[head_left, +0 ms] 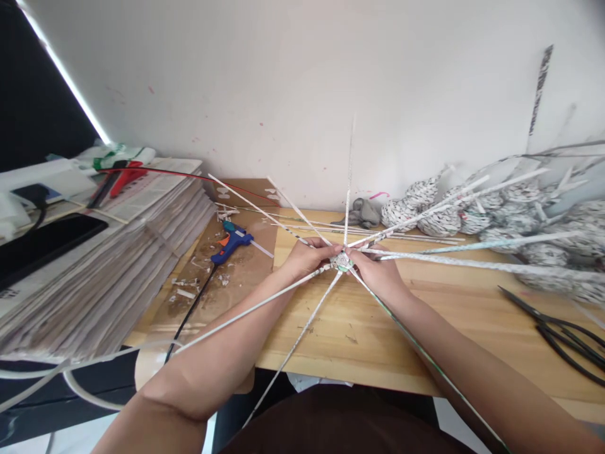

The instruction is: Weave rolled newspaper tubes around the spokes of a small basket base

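A woven centre of rolled paper strips (342, 261) is held up over the wooden table, with long thin paper sticks fanning out from it on all sides. My left hand (312, 255) pinches its left edge between thumb and fingers. On its right edge my right hand (373, 263) is closed too, the thumb on top near the middle. Several sticks reach right past my right hand, one stands up toward the wall, and others slope down over my forearms. The fingertips under the weave are hidden.
Left lie a blue glue gun (230, 243) on cardboard (255, 265) and a tall newspaper stack (142, 265) with a black phone (57, 243). Woven paper pieces (439, 217) and a grey cloth (363, 213) sit by the wall. Black scissors (562, 328) lie right.
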Demonstrator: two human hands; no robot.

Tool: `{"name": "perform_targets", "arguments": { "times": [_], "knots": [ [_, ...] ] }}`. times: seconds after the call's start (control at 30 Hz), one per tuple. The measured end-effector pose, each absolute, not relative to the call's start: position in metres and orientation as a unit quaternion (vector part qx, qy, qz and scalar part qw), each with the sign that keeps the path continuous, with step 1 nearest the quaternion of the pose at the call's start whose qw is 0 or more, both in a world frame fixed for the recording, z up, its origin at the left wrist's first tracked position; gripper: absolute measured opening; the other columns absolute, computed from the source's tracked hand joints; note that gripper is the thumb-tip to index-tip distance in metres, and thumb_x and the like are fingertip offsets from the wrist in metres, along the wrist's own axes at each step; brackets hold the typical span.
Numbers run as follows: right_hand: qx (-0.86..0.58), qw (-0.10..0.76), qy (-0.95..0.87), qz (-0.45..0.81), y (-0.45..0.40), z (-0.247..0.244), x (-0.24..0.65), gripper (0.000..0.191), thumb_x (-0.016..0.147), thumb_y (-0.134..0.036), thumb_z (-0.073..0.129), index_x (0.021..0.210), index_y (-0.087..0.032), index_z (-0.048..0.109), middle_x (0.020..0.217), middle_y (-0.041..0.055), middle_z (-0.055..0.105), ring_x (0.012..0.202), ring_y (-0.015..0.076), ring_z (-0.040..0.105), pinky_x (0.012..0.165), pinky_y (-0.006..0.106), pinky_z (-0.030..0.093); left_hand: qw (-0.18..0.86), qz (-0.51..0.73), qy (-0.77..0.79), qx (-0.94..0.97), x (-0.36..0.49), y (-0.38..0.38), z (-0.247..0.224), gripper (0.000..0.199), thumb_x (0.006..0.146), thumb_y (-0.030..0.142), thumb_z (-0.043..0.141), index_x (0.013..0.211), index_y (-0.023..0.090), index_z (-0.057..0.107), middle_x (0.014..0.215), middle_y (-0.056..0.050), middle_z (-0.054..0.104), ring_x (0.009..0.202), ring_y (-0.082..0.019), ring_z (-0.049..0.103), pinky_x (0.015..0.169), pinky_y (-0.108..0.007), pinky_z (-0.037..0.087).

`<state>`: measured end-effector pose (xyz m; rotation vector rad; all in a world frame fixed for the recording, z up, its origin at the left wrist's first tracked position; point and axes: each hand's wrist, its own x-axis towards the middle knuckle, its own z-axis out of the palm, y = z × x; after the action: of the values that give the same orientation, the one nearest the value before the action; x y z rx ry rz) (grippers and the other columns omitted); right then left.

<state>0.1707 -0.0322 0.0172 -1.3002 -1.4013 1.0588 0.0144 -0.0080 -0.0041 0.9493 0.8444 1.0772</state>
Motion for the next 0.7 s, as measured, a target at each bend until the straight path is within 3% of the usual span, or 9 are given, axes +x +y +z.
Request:
{"name": "perform_targets", "arguments": {
  "times": [0.2, 0.47, 0.7],
  "knots": [
    [-0.530, 0.461, -0.565, 0.433, -0.034, 0.020, 0.169, 0.025, 0.074, -0.042, 0.066, 0.064, -0.019, 0.063, 0.055, 0.0011, 0.063, 0.050, 0.0167, 0.057, 0.048, 0.027, 0.042, 0.637, 0.481, 0.385, 0.464, 0.015, -0.007, -0.008, 0.029, 0.055, 0.039, 0.084, 0.068, 0.015, 0.075, 0.064, -0.005, 0.071, 0.058, -0.016, 0.062, 0.062, -0.028, 0.048],
    [-0.534, 0.465, -0.605, 0.365, -0.031, 0.011, 0.171, 0.023, 0.075, -0.041, 0.067, 0.071, -0.018, 0.068, 0.071, 0.0062, 0.071, 0.067, 0.0206, 0.064, 0.061, 0.029, 0.047, 0.615, 0.505, 0.398, 0.456, 0.022, -0.009, -0.010, 0.027, 0.054, 0.036, 0.084, 0.063, 0.014, 0.072, 0.060, -0.003, 0.069, 0.056, -0.013, 0.058, 0.059, -0.025, 0.045],
    [-0.561, 0.462, -0.559, 0.399, -0.030, 0.012, 0.171, 0.026, 0.072, -0.044, 0.067, 0.066, -0.019, 0.062, 0.062, 0.0026, 0.066, 0.058, 0.0181, 0.059, 0.053, 0.027, 0.042, 0.668, 0.509, 0.370, 0.398, 0.025, -0.011, -0.008, 0.030, 0.051, 0.038, 0.087, 0.062, 0.015, 0.070, 0.061, -0.004, 0.069, 0.058, -0.015, 0.061, 0.063, -0.027, 0.048]
  ]
}}
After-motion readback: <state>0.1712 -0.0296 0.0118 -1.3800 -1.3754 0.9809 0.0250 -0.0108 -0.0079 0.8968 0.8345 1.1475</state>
